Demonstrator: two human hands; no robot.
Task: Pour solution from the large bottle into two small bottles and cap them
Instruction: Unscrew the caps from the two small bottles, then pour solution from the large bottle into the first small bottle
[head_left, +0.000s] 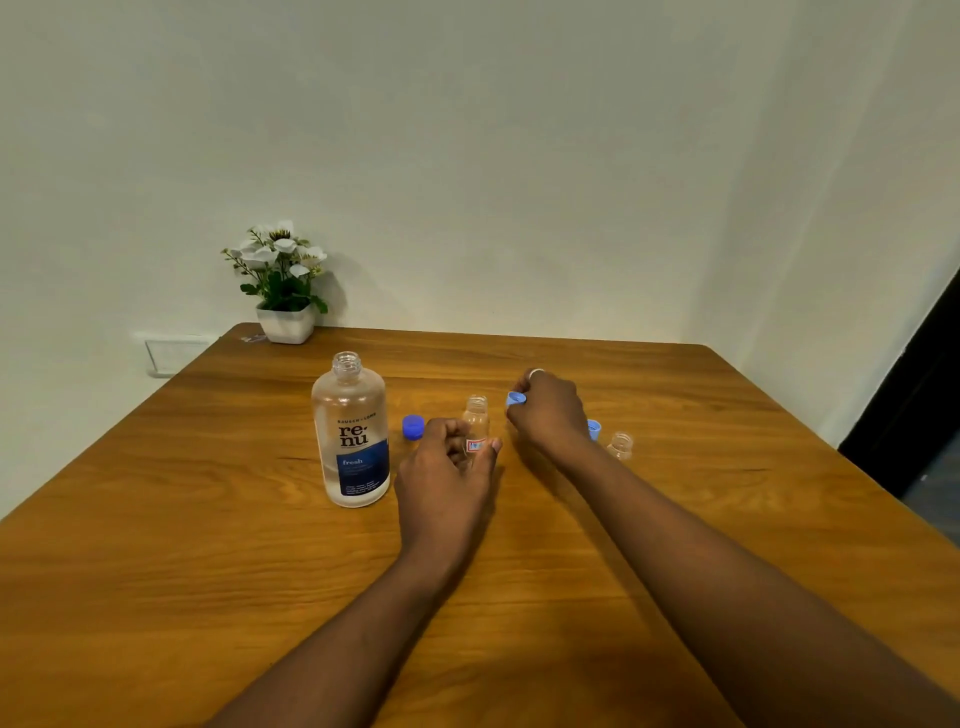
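Pale-blue cap (516, 399): pinched between the thumb and fingertips of the right hand (548, 410), fingers curled round it, lifted off the table (675, 519).

Left hand (447, 467): fingers and thumb wrapped round the lower body of the first small bottle (476, 423), which stands on the table near centre. Long axis upright, mouth open and facing up. Fill level cannot be read through the clear wall.

Key relation: the cap sits at 3 o'clock from the bottle mouth, just beside it and about level with it, not touching. The right hand is the nearer one to the mouth; the left serves only as a brace.

Judgement: capping of the first bottle is in hand. The move would call for a short shift toward 9 o'clock, the cap's open side turned down and squared to the upright neck before twisting.

Other items: large bottle (350, 431) uncapped and upright at 9 o'clock from the left hand, its dark-blue cap (413, 427) between them. Second small bottle (621, 446), open, at 3 o'clock beyond the right wrist, with the spare pale cap (595, 429) just beside it.
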